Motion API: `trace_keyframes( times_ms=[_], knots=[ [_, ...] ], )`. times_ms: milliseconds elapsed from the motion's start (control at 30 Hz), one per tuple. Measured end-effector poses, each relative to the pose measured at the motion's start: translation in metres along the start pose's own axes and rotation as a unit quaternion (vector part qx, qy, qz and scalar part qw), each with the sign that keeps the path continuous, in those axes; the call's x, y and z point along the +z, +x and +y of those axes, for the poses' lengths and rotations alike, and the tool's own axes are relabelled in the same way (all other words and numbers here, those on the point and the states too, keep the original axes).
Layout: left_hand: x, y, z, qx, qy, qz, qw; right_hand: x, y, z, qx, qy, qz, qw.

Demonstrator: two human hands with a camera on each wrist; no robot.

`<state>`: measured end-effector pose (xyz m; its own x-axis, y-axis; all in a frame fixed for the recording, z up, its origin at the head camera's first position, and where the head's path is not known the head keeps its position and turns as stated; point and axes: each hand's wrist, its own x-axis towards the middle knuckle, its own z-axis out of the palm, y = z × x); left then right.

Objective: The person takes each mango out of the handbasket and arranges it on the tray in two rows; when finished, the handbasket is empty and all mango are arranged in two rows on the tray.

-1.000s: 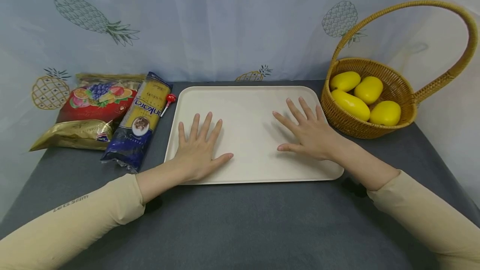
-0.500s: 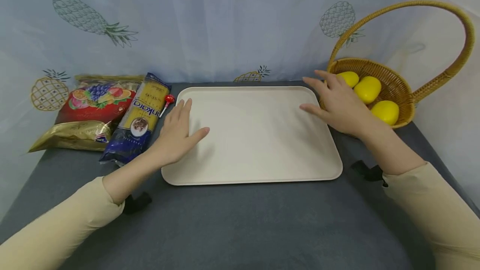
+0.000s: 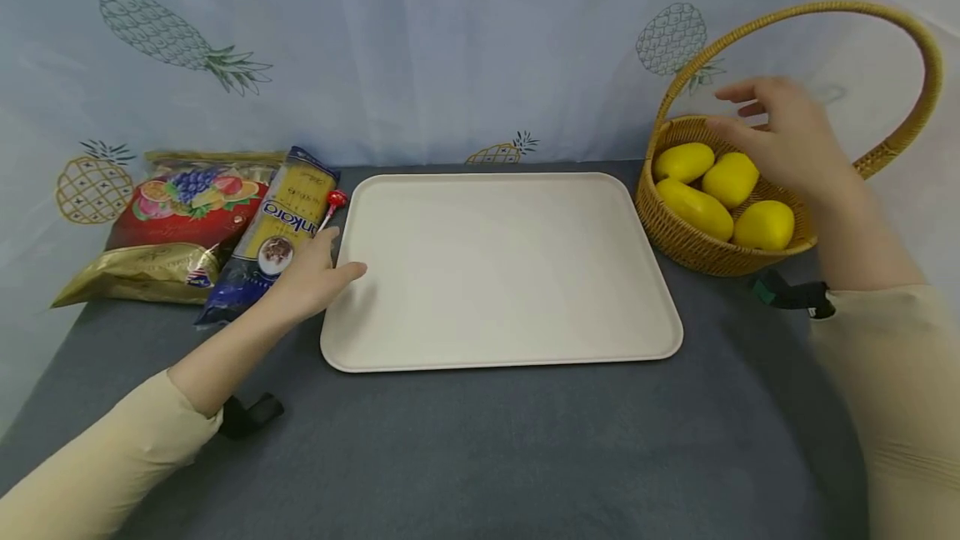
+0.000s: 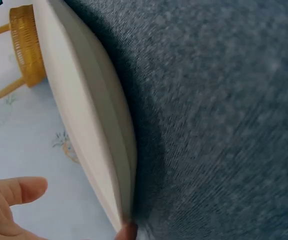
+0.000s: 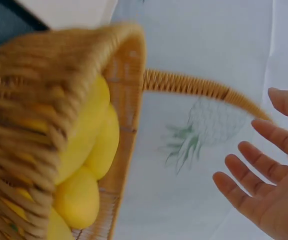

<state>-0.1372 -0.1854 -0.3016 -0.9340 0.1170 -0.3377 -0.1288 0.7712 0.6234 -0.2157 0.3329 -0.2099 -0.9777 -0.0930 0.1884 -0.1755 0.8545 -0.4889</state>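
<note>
My left hand (image 3: 309, 280) is at the tray's left edge, thumb spread out over the beige tray (image 3: 498, 265). In the left wrist view one fingertip (image 4: 127, 232) meets the tray's rim. A red lollipop (image 3: 337, 199) lies just beyond that hand, partly hidden. My right hand (image 3: 798, 140) hovers over the wicker basket (image 3: 693, 257), inside the arch of its tall handle (image 3: 802, 7). Its fingers are loosely bent and apart, holding nothing, as the right wrist view shows. Several yellow mango-like fruits (image 3: 765, 225) lie in the basket.
On the left, a red and gold bag (image 3: 187, 215) with fruit printed on it lies beside a blue and yellow pasta packet (image 3: 288, 211). A pineapple-print curtain (image 3: 450, 57) hangs behind the grey tabletop (image 3: 480, 448).
My right hand has risen from above the tray to above the basket. My left hand has moved left from over the tray to its left edge.
</note>
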Motion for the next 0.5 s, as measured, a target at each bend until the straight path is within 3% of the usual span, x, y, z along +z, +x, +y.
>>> trace_keyframes(
  times_ms=[167,300,500],
  knots=[
    [0.003,-0.002,-0.006,0.005,0.019,-0.01,0.9997,-0.01,0.012,0.02,0.075,-0.003,0.003,0.9972],
    [0.006,-0.005,-0.011,0.023,0.053,-0.023,0.9981,-0.019,0.02,0.038,0.12,0.039,-0.003,0.992],
    [0.009,-0.009,-0.014,0.036,0.094,-0.04,0.9941,-0.023,0.034,0.068,0.199,0.131,-0.06,0.9693]
  ],
)
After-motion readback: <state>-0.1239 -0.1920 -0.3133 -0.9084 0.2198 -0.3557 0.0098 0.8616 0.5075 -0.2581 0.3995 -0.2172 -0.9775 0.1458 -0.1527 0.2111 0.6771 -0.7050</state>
